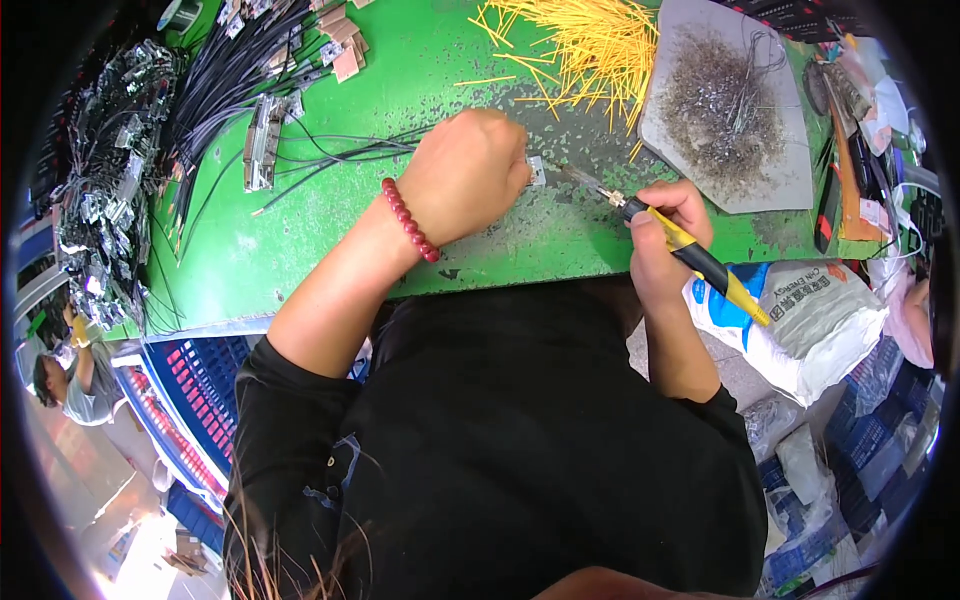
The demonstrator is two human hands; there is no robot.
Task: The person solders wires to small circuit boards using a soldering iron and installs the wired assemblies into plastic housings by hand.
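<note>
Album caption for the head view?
Over a green table, the right hand holds a soldering iron near the left hand.

The soldering iron (706,262) is yellow and black, the tabletop (420,70) grey-patched green, the bracelet (404,219) red.

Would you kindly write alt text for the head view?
A person's right hand points a yellow and black tool toward a silvery part by the left hand, over a green table with wires, yellow strips and a gray mat.

Soldering iron (714,270) in right hand (660,256)
</note>
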